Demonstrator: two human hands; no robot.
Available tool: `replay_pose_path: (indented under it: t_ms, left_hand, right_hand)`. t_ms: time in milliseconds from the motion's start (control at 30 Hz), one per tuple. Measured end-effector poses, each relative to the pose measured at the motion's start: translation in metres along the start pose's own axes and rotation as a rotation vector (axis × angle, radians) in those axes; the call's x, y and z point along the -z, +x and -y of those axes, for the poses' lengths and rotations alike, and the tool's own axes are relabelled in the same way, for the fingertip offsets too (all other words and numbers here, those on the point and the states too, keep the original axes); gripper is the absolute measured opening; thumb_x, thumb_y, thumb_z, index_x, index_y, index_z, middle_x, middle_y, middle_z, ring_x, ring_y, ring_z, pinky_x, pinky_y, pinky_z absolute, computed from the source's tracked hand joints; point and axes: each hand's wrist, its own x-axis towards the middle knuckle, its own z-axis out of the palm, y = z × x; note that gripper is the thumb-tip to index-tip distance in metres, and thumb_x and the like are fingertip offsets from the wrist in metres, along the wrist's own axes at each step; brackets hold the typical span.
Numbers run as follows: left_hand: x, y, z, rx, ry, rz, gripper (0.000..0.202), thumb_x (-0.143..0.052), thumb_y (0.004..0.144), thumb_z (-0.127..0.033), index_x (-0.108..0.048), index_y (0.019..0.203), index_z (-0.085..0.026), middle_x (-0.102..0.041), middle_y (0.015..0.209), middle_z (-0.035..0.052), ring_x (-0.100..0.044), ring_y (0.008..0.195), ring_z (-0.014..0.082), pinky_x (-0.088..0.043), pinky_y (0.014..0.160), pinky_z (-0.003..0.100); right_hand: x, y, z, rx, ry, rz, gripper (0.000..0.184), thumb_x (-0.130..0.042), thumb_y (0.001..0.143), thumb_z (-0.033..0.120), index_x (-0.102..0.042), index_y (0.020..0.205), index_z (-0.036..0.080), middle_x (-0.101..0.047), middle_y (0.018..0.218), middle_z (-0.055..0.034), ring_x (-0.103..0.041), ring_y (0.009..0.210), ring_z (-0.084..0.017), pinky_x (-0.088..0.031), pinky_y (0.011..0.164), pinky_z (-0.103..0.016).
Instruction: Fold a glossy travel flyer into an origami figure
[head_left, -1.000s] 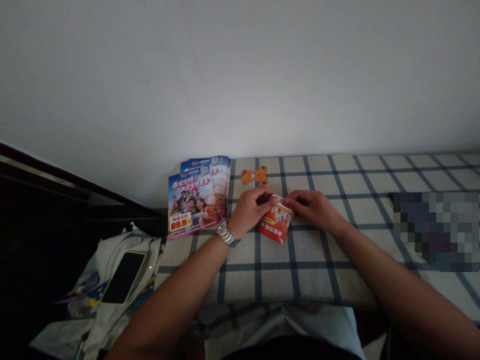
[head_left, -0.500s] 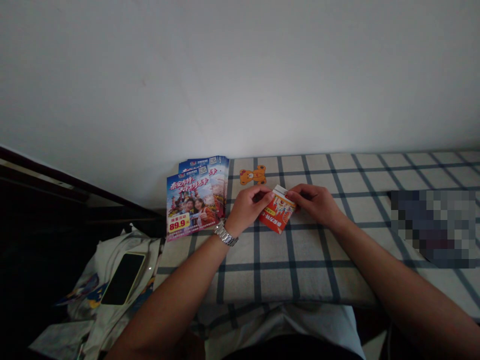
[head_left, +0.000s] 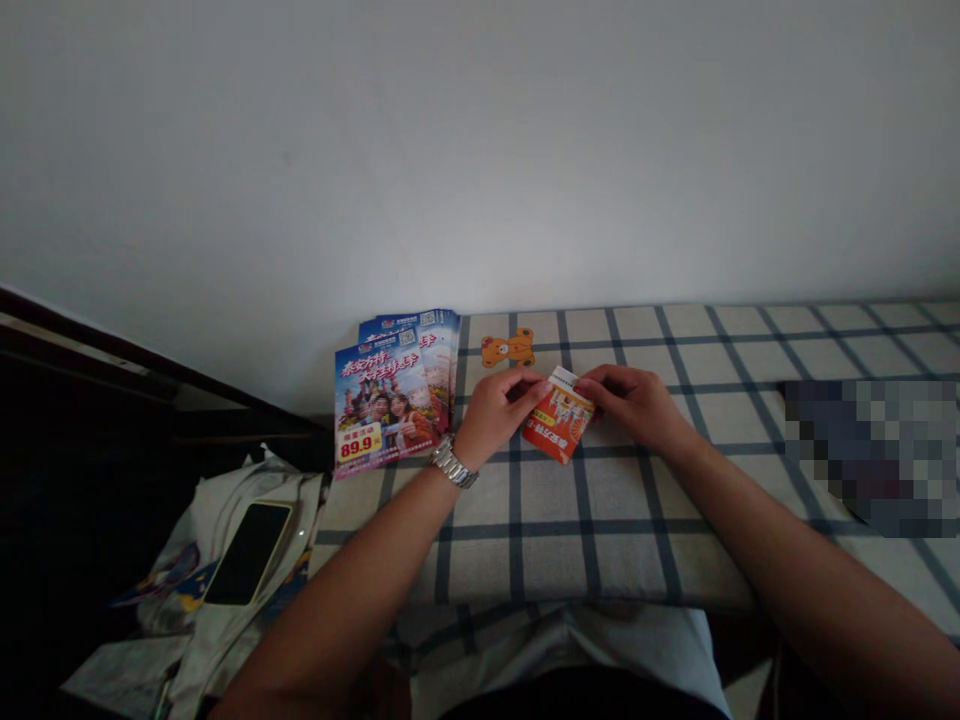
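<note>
Between both hands, above the checked cloth, is a small folded orange leaflet (head_left: 556, 430) with a white strip along its top edge and printed lettering upside down to me. My left hand (head_left: 496, 412), with a metal watch (head_left: 454, 465) at the wrist, pinches its upper left corner between thumb and fingers. The upper right corner is pinched by my right hand (head_left: 628, 402), some of whose fingers are hidden behind the paper. Beside my left wrist lies a flyer (head_left: 382, 410) partly over a stack of similar blue-and-pink flyers (head_left: 441, 360).
A checked cloth (head_left: 622, 560) covers the table against the wall. Beyond my hands lies an orange bear cutout (head_left: 508, 348). At right is a dark pixelated item (head_left: 862, 460). Lower left, a phone (head_left: 249, 553) rests on a pile of white bags or cloth (head_left: 199, 520).
The white strip at the leaflet's top looks narrower and the orange face flatter. Both hands keep their pinch with only slight finger movement; the view has shifted a little.
</note>
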Motion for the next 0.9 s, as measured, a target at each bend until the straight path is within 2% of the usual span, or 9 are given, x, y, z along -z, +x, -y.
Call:
replay_pose_path:
  t_ms: [233, 500, 900]
  left_hand:
    - [0.001, -0.003, -0.002, -0.048, 0.091, 0.009, 0.033, -0.059, 0.101, -0.049, -0.074, 0.099, -0.02, -0.077, 0.092, 0.0035, -0.069, 0.081, 0.0174, -0.051, 0.072, 0.028]
    - [0.001, -0.003, -0.002, -0.049, 0.144, 0.014, 0.031, -0.059, 0.102, -0.047, -0.075, 0.101, -0.02, -0.077, 0.09, 0.0029, -0.068, 0.077, 0.0159, -0.049, 0.068, 0.026]
    - [0.003, -0.004, -0.015, -0.096, 0.124, 0.0, 0.024, -0.062, 0.1, -0.038, -0.07, 0.088, -0.019, -0.072, 0.08, -0.0003, -0.065, 0.073, 0.0133, -0.047, 0.068, 0.024]
  right_hand:
    - [0.003, 0.002, -0.01, -0.004, 0.024, -0.06, 0.037, -0.068, 0.093, 0.056, -0.077, 0.091, 0.02, -0.073, 0.074, -0.0033, -0.064, 0.061, -0.017, -0.05, 0.058, -0.029]
    - [0.005, 0.003, -0.012, 0.002, 0.028, -0.11, 0.037, -0.07, 0.092, 0.056, -0.077, 0.091, 0.02, -0.074, 0.074, -0.0039, -0.065, 0.059, -0.017, -0.051, 0.056, -0.029]
    - [0.004, 0.001, -0.01, 0.029, 0.051, -0.125, 0.035, -0.07, 0.093, 0.054, -0.077, 0.091, 0.02, -0.073, 0.071, -0.0032, -0.064, 0.058, -0.016, -0.05, 0.055, -0.029]
